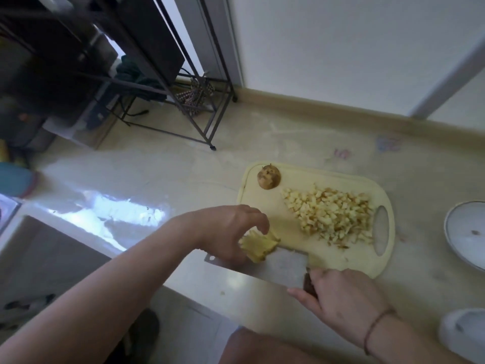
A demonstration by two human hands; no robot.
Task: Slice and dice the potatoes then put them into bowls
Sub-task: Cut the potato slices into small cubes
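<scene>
Head view: pale glossy bench (162,164) along a white wall, with window glare on its left part. The landmark is the cream cutting board (296,243), which lies right of centre on the bench. Beyond the board and to its left stands a dark metal rack (183,74), its feet on the bench, with dark cloth and a beaded item behind it. Right of the board, apart from it, is a white bowl (464,232), cut by the frame edge. Near the bottom right corner, closer to the person than the board, is a second white object (462,334), blurred; cannot tell what it is.

On the board's far left corner sits one unpeeled whole potato (268,177), standing alone. The diced potato pile (333,214) is spread across the board's middle and right, up to the handle hole. At the board's near left edge is a bundle of potato strips (258,244).

The left hand (228,229) has its fingers curled down, clamped on the potato strips and holding them on the board. The right hand (341,298), just off the board's near right corner, has its fingers wrapped tight round the dark handle of the cleaver (265,266). The cleaver's wide blade runs left from that hand along the board's near edge, touching the strips right beside the left hand's fingers. There is a thin cord bracelet (375,329) on the right wrist. The person's bare knee is at the bottom edge, below the board.
</scene>
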